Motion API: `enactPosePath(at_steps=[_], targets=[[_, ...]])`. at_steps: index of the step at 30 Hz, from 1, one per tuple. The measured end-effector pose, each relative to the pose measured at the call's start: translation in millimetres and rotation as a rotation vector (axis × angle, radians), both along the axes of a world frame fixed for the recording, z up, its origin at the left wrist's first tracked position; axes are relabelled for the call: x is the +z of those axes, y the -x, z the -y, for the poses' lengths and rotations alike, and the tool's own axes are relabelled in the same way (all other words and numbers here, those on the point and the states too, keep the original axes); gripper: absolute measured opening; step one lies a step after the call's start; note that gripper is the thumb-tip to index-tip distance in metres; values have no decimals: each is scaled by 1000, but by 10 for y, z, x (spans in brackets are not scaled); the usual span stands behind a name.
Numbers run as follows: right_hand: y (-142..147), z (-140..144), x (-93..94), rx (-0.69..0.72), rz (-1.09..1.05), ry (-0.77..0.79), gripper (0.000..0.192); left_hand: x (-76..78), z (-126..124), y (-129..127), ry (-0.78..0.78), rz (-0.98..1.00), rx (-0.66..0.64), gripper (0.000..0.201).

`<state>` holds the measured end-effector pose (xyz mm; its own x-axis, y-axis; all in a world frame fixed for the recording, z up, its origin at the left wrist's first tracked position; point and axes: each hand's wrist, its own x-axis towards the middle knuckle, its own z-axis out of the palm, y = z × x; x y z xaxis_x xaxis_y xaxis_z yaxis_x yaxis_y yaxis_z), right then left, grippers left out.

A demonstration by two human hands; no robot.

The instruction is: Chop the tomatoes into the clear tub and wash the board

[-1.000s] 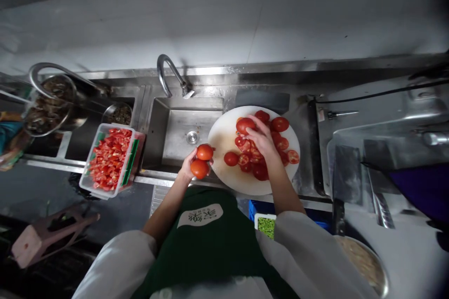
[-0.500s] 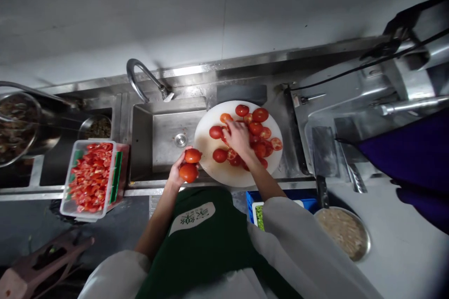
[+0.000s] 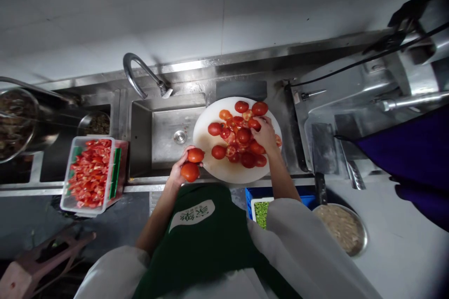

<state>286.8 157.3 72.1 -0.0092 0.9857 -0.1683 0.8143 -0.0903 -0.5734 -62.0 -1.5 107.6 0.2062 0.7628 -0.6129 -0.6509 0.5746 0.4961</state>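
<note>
My left hand [image 3: 177,171] is closed around two red tomatoes [image 3: 190,172], held by the left edge of a round white cutting board [image 3: 203,138]. Over the right part of that board, my right hand [image 3: 265,135] has its fingers closed on a tomato [image 3: 254,124] among the others. Several tomatoes lie there, some with rounded skin up and some with cut faces up, such as a cut tomato [image 3: 230,151]. My right hand and forearm hide part of the pile's right side.
Left of the board is a steel sink [image 3: 164,135] with a curved faucet [image 3: 140,67]. A clear tub [image 3: 112,168] of chopped tomatoes stands further left. On the right lie a cleaver [image 3: 322,149] and a bowl [image 3: 365,238]; a blue crate [image 3: 249,196] sits below the board.
My right hand has moved right across the board, from the pile's left-middle to its upper right. Several tomatoes in the middle are uncovered. My left hand keeps its two tomatoes.
</note>
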Motion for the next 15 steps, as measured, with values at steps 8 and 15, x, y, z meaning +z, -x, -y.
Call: enactPosePath(at_steps=[8, 15], targets=[[-129, 237, 66, -266, -770, -17, 62, -19, -5, -36, -6, -3, -38, 55], [121, 310, 277, -319, -1003, 307, 60, -23, -28, -68, 13, -8, -50, 54]])
